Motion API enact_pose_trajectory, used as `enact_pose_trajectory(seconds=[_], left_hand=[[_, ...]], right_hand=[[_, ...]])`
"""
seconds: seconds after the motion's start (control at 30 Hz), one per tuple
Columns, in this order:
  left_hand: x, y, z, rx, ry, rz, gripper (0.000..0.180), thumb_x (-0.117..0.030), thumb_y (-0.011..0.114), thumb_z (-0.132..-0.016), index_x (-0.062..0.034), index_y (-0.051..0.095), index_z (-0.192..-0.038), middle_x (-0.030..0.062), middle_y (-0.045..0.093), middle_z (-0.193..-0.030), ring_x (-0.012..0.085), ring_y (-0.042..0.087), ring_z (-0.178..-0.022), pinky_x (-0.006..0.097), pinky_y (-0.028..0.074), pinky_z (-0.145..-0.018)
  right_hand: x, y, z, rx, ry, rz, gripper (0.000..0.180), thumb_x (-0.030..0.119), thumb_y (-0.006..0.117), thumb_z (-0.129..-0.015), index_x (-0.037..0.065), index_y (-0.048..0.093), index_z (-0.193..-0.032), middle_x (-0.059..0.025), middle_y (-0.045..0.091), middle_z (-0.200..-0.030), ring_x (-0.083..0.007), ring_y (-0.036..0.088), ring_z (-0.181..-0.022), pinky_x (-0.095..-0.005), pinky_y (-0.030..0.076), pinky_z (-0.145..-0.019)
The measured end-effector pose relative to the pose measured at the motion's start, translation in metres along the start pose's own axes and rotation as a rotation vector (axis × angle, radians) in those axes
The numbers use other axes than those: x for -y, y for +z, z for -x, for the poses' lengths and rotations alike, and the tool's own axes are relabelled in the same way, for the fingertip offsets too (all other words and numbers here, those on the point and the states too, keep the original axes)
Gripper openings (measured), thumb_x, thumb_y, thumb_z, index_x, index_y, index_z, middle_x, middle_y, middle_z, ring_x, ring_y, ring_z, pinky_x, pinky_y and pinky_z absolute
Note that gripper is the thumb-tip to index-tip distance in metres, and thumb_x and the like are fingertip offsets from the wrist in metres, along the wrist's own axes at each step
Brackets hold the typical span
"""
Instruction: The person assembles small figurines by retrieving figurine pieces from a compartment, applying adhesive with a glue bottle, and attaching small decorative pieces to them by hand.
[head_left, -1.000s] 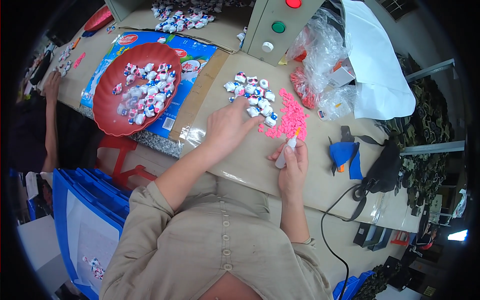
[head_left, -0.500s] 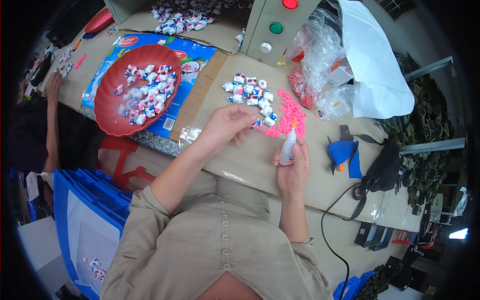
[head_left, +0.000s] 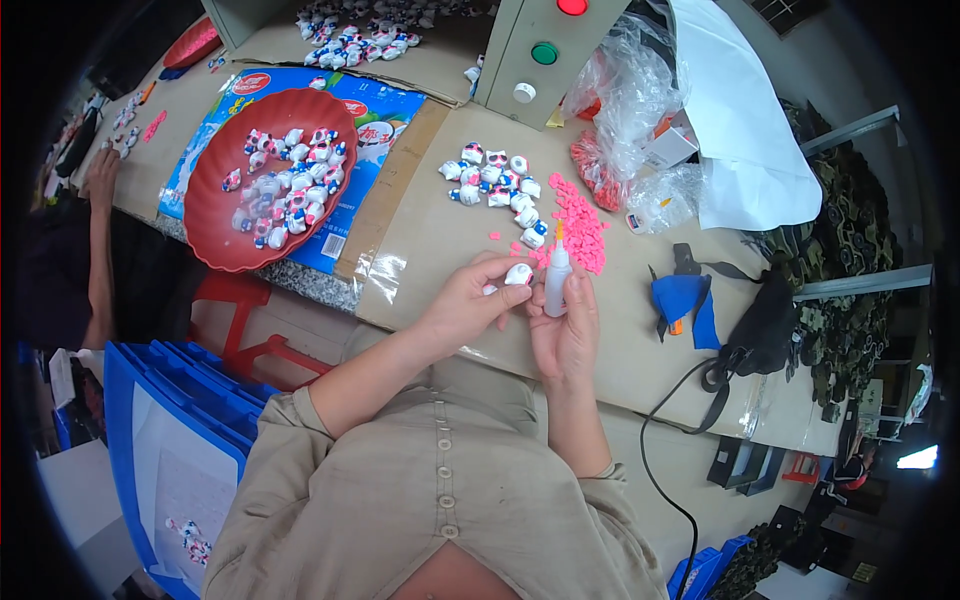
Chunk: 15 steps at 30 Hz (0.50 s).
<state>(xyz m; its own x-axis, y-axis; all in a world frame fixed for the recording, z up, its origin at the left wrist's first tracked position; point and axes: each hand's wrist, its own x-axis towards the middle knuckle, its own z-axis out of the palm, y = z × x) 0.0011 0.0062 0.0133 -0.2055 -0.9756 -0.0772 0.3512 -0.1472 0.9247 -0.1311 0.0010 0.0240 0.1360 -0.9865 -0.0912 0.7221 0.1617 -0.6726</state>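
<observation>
Between the thumb and fingers of my left hand (head_left: 468,302) is a small white toy figurine (head_left: 519,274), held just above the table's near edge. My right hand (head_left: 570,335) is wrapped round a white squeeze bottle (head_left: 557,280) with a yellow nozzle pointing up. The two hands are close together, the figurine just left of the bottle. Beyond them lies a group of white, blue and pink figurines (head_left: 497,178). A spread of small pink pieces (head_left: 578,228) lies to the right of that group, behind the bottle.
At the left, a red scalloped bowl (head_left: 205,215) holds many figurines on a blue printed cardboard sheet (head_left: 400,105). Plastic bags (head_left: 635,95) and a black strap with a pouch (head_left: 765,325) lie at the right. A button panel (head_left: 535,60) stands behind. A co-worker's arm (head_left: 102,240) is far left.
My left hand has lifted a figurine from the near end of the group and drawn it toward me. My right hand has moved left and nearer with the bottle.
</observation>
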Motion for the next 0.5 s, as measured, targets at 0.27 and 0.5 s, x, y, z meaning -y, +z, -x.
enact_pose_trajectory(seconds=[0.27, 0.5], left_hand=[[0.003, -0.009, -0.012, -0.053, 0.157, -0.220, 0.032, -0.001, 0.056, -0.079, -0.0001, 0.048, -0.110, 0.0034, 0.053, -0.086, 0.0060, 0.048, -0.071, 0.020, 0.044, -0.058], [0.009, -0.008, -0.013, -0.036, 0.201, -0.295, 0.033, 0.000, 0.054, -0.080, -0.0006, 0.048, -0.112, 0.0043, 0.055, -0.089, 0.0073, 0.052, -0.075, 0.021, 0.046, -0.065]], right_hand=[[0.022, -0.034, -0.007, -0.122, -0.234, 0.169, 0.027, 0.010, 0.058, -0.079, 0.003, 0.047, -0.103, -0.0059, 0.052, -0.090, -0.0120, 0.048, -0.073, -0.0232, 0.038, -0.063], [0.014, -0.030, -0.001, -0.102, -0.335, 0.336, 0.022, 0.008, 0.055, -0.080, 0.002, 0.045, -0.099, -0.0087, 0.050, -0.091, -0.0149, 0.050, -0.075, -0.0267, 0.043, -0.065]])
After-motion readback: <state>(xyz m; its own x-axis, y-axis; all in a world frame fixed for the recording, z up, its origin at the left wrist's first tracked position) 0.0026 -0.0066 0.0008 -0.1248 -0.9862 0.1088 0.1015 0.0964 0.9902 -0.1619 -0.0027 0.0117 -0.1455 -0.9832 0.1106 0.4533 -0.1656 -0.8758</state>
